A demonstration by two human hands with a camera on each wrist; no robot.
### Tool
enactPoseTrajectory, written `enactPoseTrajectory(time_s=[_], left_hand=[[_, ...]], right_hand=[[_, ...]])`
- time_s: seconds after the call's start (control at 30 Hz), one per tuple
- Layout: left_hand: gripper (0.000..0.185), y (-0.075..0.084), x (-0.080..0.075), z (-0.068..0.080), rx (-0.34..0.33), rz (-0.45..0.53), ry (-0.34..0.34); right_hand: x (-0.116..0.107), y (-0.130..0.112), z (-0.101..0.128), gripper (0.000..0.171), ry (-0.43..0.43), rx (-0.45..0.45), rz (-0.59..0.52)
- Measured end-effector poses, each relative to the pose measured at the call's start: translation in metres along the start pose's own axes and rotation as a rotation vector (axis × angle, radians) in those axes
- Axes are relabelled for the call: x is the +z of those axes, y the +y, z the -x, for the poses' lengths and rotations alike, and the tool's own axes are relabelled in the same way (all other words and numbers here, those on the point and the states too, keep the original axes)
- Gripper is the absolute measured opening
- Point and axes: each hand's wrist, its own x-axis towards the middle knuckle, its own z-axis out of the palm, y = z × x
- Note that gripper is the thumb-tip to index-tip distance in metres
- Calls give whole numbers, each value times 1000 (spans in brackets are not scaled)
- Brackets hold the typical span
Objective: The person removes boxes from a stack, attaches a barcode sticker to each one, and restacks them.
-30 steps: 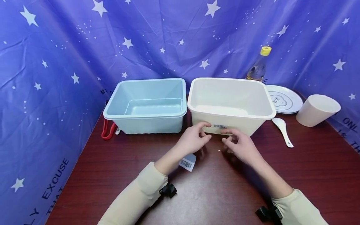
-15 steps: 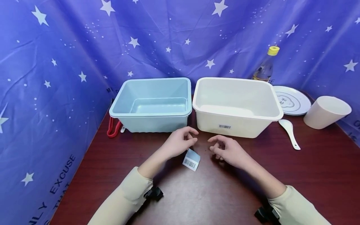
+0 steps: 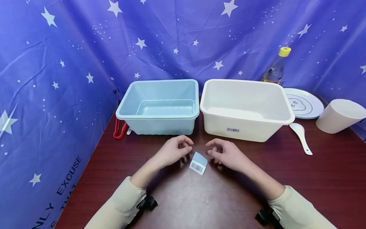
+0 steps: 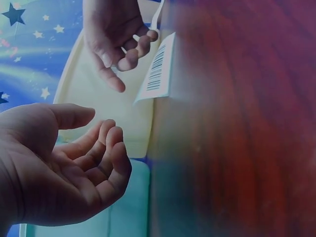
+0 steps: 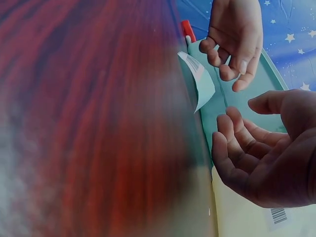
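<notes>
Left of frame centre: the left hand [image 3: 172,152] rests on the table [image 3: 217,197], fingers loosely curled, holding nothing. At centre, between the hands, the barcode label [image 3: 198,163] lies on the table, one edge lifted. Just right of it, the right hand [image 3: 227,153] is likewise relaxed and empty. Behind them stand a blue tub [image 3: 160,106] and a white tub [image 3: 246,108].

head view downward, wrist views close
</notes>
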Motion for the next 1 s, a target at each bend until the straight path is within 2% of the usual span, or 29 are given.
enactPoseTrajectory(time_s=[0.23,0.37,0.53,0.67,0.8,1.0], left_hand=[[11,-4,7,0,6,-1,-55],[13,-5,8,0,-4,47,-83],[17,-6,11,-2,-29,136,-153],[16,-5,13,-2,-61,133,-186],[14,-3,13,-3,-87,122,-161],[11,-3,13,-5,-66,183,-52]], right_hand=[[-2,0,3,24,9,3,-4],[-3,1,4,24,-1,11,-30],[-4,0,4,24,-6,8,-45],[-5,0,4,25,-8,10,-48],[-5,-1,5,23,-11,15,-46],[-4,-4,9,8,5,-26,-18]])
